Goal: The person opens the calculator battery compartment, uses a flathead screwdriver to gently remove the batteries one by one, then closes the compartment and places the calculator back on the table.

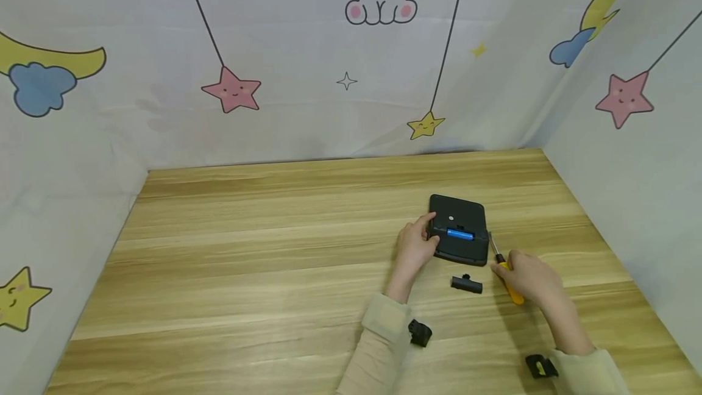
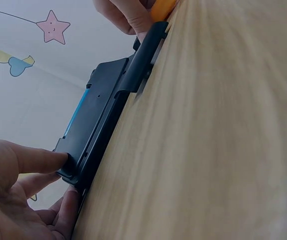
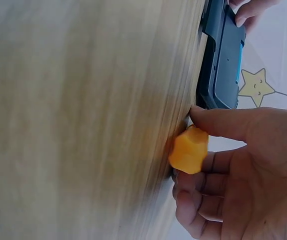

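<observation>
A flat black device (image 1: 458,209) lies back side up on the table, with a blue battery (image 1: 460,234) in its uncovered slot. My left hand (image 1: 418,244) pinches its left edge; in the left wrist view the thumb (image 2: 43,161) presses on top and other fingers lie low at the edge. To the right of the device, my right hand (image 1: 531,276) holds a screwdriver (image 1: 512,290) by its orange handle, low over the wood. The metal shaft points toward the device's right edge. In the right wrist view, thumb and fingers are around the handle (image 3: 189,151).
A small black battery cover (image 1: 467,284) with a tab lies just in front of the device. Black wrist-worn pieces (image 1: 420,333) show at both sleeves. The wood-grain table (image 1: 247,261) is bordered by white printed cloth walls (image 1: 307,120) at the back and sides.
</observation>
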`<state>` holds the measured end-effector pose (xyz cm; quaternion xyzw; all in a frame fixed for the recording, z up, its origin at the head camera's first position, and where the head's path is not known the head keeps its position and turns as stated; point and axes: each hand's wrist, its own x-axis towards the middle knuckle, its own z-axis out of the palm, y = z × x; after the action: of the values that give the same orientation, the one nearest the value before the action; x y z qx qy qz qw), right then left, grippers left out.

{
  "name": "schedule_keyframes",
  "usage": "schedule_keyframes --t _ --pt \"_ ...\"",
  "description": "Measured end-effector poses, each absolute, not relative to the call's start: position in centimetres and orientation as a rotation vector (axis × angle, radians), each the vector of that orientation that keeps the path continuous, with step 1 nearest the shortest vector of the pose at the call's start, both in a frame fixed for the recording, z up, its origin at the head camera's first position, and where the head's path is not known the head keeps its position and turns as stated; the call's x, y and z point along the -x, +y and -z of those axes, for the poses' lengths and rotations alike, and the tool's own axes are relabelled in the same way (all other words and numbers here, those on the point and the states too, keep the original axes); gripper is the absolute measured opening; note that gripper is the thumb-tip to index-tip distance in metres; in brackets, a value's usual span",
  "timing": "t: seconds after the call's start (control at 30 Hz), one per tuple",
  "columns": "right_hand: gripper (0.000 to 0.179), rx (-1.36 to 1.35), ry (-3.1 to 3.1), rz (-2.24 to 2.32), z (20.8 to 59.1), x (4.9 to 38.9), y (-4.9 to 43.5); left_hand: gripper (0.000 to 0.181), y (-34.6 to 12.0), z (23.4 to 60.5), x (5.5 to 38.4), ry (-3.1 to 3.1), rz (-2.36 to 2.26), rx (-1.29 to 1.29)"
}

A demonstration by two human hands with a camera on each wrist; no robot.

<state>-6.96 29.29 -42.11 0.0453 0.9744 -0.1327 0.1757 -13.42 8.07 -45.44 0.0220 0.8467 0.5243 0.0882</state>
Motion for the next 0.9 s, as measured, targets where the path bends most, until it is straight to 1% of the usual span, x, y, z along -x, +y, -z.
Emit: schedule_keyframes --t 0.4,0.9 --pt "0.032 -0.112 2.839 0.465 42.7 6.5 29.6 0.05 8.1 45.4 13.4 2.511 -1.576 -0.057" --pt "0.034 -0.153 2.92 0.577 41.1 5.8 29.0 0.05 8.2 45.5 13.2 2.48 -1.628 -0.067"
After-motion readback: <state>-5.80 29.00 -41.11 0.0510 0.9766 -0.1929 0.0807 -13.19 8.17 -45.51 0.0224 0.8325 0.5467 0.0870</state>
